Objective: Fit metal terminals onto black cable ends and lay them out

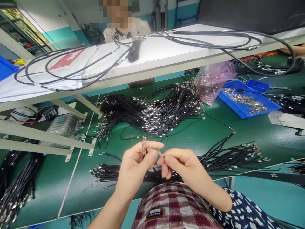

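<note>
My left hand (134,167) is closed, with small metal terminals (144,144) edged in orange sticking up between its fingers. Its thumb and index finger point toward my right hand (182,162), which pinches a small orange-edged metal terminal (159,154). The fingertips of both hands nearly meet around that piece; whether the left thumb touches it I cannot tell. Just beneath the hands lies a bundle of black cables (219,159) with metal ends, partly hidden by them. A larger heap of black cables (152,113) with silvery bands spreads across the green table beyond.
A blue tray (245,113) of small metal parts stands at right, beside a pinkish plastic bag (212,84). A white shelf (157,54) crosses above the table, carrying looped black cables and a dark-handled tool (134,51). Another person (126,30) is behind it. More cables (21,184) lie left.
</note>
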